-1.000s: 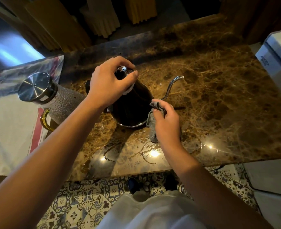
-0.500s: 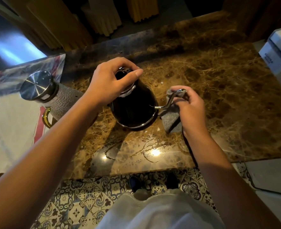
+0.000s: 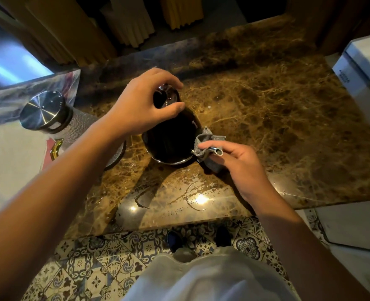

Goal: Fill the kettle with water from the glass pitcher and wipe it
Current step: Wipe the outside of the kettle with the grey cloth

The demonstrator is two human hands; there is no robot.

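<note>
A black gooseneck kettle stands on the brown marble counter, its thin metal spout turned toward me. My left hand grips the kettle's top around the lid. My right hand holds a grey cloth wrapped around the spout, whose tip pokes out between my fingers. The glass pitcher, with a steel lid and a gold handle, stands to the left of the kettle under my left forearm.
A white cloth with a red stripe covers the counter's left part. Water streaks glisten near the front edge. A white appliance stands at the right. Patterned floor tiles lie below.
The kettle has been turned so its spout swings from far right toward me. My right hand with the cloth went from the kettle's side to the spout and now wraps it.
</note>
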